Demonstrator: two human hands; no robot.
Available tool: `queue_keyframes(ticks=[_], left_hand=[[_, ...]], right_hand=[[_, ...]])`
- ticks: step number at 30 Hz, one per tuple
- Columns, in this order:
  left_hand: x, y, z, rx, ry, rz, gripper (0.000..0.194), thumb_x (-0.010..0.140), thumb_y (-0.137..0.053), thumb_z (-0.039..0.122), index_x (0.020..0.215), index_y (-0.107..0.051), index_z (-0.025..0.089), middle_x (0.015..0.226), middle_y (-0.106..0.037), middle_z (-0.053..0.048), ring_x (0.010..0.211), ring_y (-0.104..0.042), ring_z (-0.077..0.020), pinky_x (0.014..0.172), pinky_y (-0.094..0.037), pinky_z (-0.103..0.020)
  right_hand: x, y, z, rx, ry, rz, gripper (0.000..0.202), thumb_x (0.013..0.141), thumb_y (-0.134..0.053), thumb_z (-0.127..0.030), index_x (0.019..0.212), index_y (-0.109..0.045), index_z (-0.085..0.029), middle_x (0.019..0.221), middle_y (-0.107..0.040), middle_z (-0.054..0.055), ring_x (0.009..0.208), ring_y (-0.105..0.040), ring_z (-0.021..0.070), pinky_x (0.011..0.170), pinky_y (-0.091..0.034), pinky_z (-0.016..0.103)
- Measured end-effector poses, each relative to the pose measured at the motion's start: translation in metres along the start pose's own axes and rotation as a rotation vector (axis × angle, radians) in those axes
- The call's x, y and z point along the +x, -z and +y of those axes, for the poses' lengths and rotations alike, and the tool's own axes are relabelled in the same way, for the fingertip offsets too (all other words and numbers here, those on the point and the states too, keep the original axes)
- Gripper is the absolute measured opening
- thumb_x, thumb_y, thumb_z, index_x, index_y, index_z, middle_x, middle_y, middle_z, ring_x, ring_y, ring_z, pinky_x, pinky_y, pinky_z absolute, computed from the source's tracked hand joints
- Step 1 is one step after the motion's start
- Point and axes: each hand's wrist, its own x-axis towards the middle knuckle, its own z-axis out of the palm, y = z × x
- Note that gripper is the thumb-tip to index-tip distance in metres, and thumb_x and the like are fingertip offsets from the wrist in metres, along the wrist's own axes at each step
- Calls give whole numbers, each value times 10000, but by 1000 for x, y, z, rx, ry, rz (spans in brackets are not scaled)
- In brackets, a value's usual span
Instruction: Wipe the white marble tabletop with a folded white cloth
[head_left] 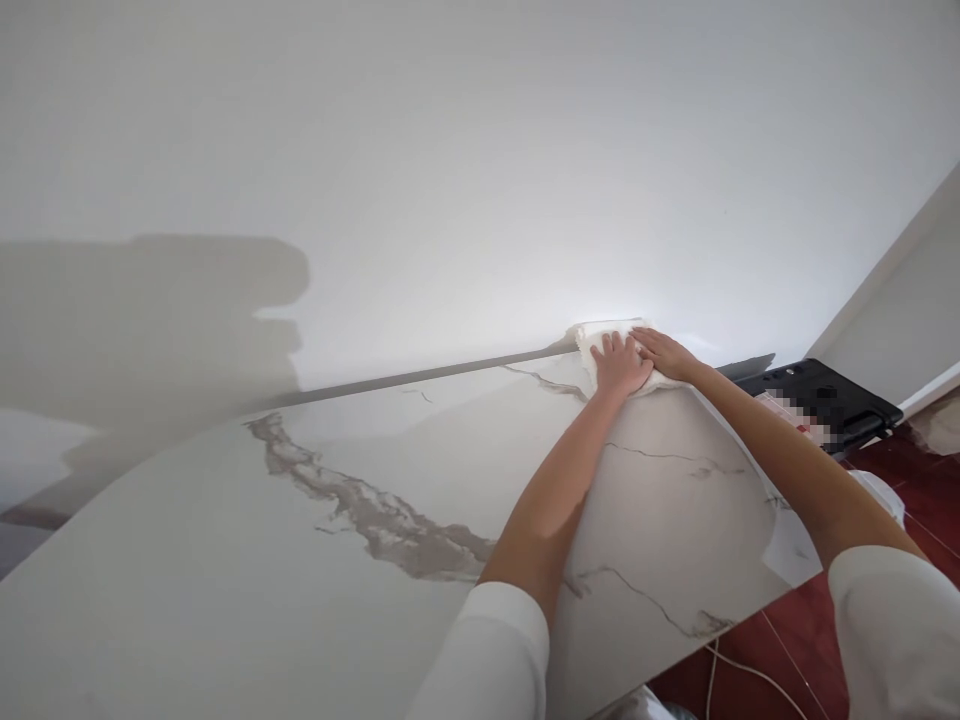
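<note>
A white cloth [592,338] lies at the far edge of a marble-patterned table [427,440], up against the pale wall. My left hand [621,364] rests on the cloth with its fingers spread, pressing it flat. Beside it, my right hand [664,352] lies over the cloth's right part, its fingers stretched toward the left hand. The two hands are close together, and part of the cloth is hidden beneath them.
A black case or bin [847,390] stands beyond the table's right end, near a white rounded object [876,492]. Below is a dark red floor [795,640] with a pale cable [754,672]. The wall [450,180] rises behind the table.
</note>
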Motion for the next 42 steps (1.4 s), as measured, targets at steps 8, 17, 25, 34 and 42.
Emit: queue_keyframes(ticks=[8, 17, 25, 34, 42], left_hand=[[-20, 1, 3, -18, -48, 7, 580, 912, -292, 423, 1421, -379, 160, 1563, -265, -122, 1446, -176, -302, 1141, -194, -540], [-72, 6, 23, 13, -106, -29, 608, 916, -278, 435, 1443, -348, 139, 1571, -240, -139, 1452, -157, -319, 1141, -186, -539], [-131, 16, 49, -4, -156, -112, 659, 911, -294, 457, 1480, -275, 125, 1590, -185, -145, 1465, -110, -324, 1154, -158, -547], [-188, 16, 72, 4, -161, -53, 666, 906, -322, 440, 1474, -296, 92, 1573, -220, -178, 1457, -136, -354, 1136, -194, -587], [-221, 20, 80, 23, -166, -62, 669, 908, -303, 425, 1481, -287, 81, 1574, -216, -186, 1451, -137, -382, 1140, -183, -598]], right_hand=[[-23, 1, -8, -53, -19, 12, 624, 976, -160, -546, 1498, -321, -246, 1542, -353, 40, 1426, -285, 264, 1174, -261, 483], [-77, 6, -29, -43, -30, 37, 618, 979, -181, -539, 1495, -328, -232, 1538, -356, 68, 1429, -274, 280, 1165, -261, 527], [-147, 16, -59, -84, 9, 90, 608, 993, -162, -496, 1500, -315, -199, 1536, -351, 108, 1426, -280, 284, 1140, -303, 550], [-199, 30, -92, -117, 63, 68, 575, 1003, -192, -465, 1518, -269, -220, 1529, -368, 98, 1421, -297, 264, 1148, -296, 514], [-224, 29, -110, -118, 73, 59, 580, 995, -215, -472, 1525, -246, -239, 1541, -343, 83, 1426, -284, 254, 1152, -301, 503]])
